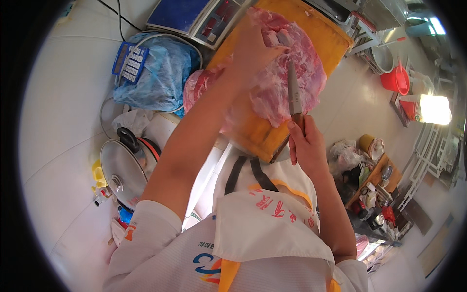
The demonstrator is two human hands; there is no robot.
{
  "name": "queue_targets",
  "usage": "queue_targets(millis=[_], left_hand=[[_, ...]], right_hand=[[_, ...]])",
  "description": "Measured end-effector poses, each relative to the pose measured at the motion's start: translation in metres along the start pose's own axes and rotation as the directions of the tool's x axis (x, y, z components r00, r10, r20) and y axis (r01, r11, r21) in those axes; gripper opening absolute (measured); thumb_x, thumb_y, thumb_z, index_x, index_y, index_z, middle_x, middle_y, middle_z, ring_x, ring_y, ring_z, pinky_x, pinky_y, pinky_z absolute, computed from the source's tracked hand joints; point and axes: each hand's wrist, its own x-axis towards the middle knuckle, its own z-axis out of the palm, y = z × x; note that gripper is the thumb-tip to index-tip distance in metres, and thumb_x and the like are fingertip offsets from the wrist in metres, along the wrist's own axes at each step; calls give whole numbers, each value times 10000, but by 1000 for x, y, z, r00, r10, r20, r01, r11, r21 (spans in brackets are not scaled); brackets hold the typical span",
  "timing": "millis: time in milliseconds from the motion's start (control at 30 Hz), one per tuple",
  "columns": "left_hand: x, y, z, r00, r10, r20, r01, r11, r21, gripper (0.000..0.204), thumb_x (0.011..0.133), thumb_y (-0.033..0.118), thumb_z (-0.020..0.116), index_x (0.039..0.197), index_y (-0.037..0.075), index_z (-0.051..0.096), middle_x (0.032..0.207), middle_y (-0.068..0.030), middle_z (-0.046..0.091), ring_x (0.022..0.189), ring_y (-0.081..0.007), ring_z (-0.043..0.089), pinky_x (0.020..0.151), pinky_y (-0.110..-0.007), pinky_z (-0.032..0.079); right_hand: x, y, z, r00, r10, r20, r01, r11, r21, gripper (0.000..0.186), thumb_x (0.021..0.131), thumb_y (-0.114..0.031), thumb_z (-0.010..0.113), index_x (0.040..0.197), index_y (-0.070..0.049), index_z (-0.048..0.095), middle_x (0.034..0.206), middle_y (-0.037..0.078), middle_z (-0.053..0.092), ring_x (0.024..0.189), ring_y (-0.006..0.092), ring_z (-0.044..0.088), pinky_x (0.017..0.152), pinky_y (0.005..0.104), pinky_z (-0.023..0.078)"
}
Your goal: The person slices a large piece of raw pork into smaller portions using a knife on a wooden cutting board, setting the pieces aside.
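A large slab of raw pink meat (296,53) lies on a yellow cutting board (328,29). My left hand (255,46) presses down on the meat's left part, fingers bent over a fold of it. In my right hand (304,141) is a knife (293,90), held by its handle at the board's near edge, with the blade pointing away from me across the meat. More pink meat (199,85) sits at the board's left edge, partly hidden by my left forearm.
A blue-topped scale (194,17) stands left of the board. A calculator (129,61) rests on blue plastic bags (163,73). A pot with a metal lid (121,173) sits lower left. Red buckets (396,80) and a cluttered low table (374,175) are at right.
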Motion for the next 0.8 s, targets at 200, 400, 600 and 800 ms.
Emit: queue_targets(millis=[200,400,600,800], left_hand=[[3,-46,37,966,30,-258,-65,989,-130,760,815,408,837,1457,42,658,1277,-276,718,1194,-443,690,1030,-474,547],[9,-55,35,974,6,-225,-63,968,-244,603,829,332,829,1333,14,739,1196,-216,771,1112,-337,730,981,-397,553],[15,-56,32,982,-52,-181,-18,930,-367,555,828,312,829,1284,7,753,1106,-162,789,1015,-269,742,926,-359,560],[15,-49,26,981,-54,-184,-12,939,-343,518,847,306,825,1266,9,751,1061,-152,793,979,-255,751,898,-347,565]], right_hand=[[12,4,-1,999,-14,-42,19,995,101,169,1150,-192,567,1061,-49,551,682,34,578,458,94,508,438,318,420],[53,5,14,988,-121,-94,102,978,-180,248,1145,-272,597,1074,-36,560,746,87,625,484,176,569,476,377,450],[77,-4,28,936,-325,-132,253,885,-390,252,1111,-264,609,1094,-18,556,777,240,646,701,402,681,663,520,495],[73,-5,27,948,-302,-101,213,837,-504,262,1113,-238,577,1080,21,556,877,321,684,841,551,659,746,584,498]])
